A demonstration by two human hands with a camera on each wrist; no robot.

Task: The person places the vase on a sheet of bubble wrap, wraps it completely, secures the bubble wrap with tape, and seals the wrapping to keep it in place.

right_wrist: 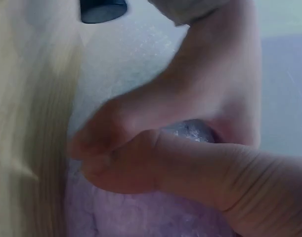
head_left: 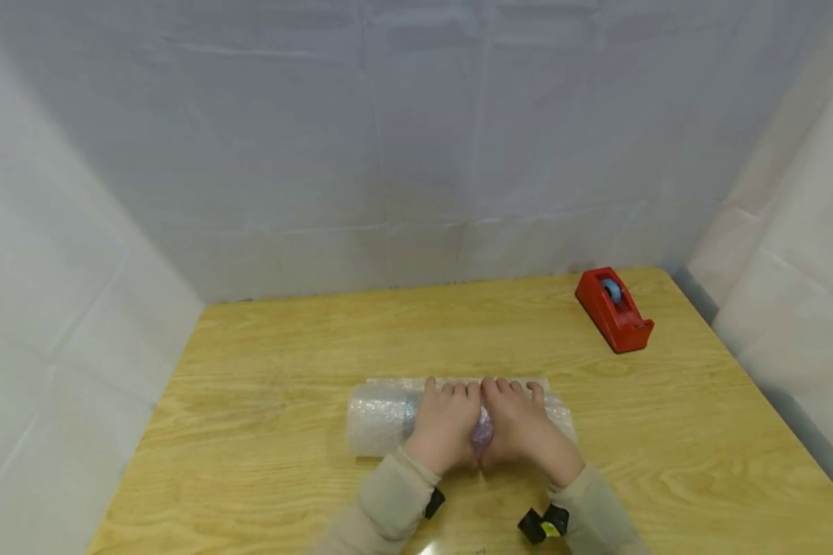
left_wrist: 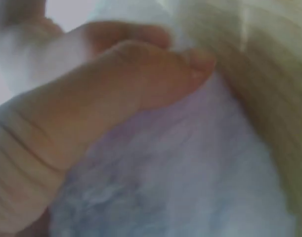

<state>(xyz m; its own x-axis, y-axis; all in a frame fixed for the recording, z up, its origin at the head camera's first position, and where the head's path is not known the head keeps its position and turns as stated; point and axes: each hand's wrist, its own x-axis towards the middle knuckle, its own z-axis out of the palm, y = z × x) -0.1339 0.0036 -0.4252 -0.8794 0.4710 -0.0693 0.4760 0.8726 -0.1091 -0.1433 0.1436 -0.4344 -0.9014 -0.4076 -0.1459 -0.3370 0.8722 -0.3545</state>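
Observation:
A roll of bubble wrap (head_left: 375, 422) lies crosswise near the front of the wooden table. Through its layers shows something purplish (head_left: 482, 432) in the middle and a bluish patch further left; what is wrapped inside is hidden. My left hand (head_left: 447, 424) and right hand (head_left: 517, 424) grip the roll side by side at its middle, fingers over the far side and thumbs on the near side. In the left wrist view the left thumb (left_wrist: 116, 84) lies along the wrap. The right wrist view has the right thumb (right_wrist: 190, 168) against the wrap, its tip meeting the left thumb's.
A red tape dispenser (head_left: 614, 312) with a blue-cored roll stands at the back right of the table (head_left: 271, 401). A flat edge of bubble wrap (head_left: 389, 381) shows behind the roll. White sheeting (head_left: 416, 154) hangs behind the table and at both sides.

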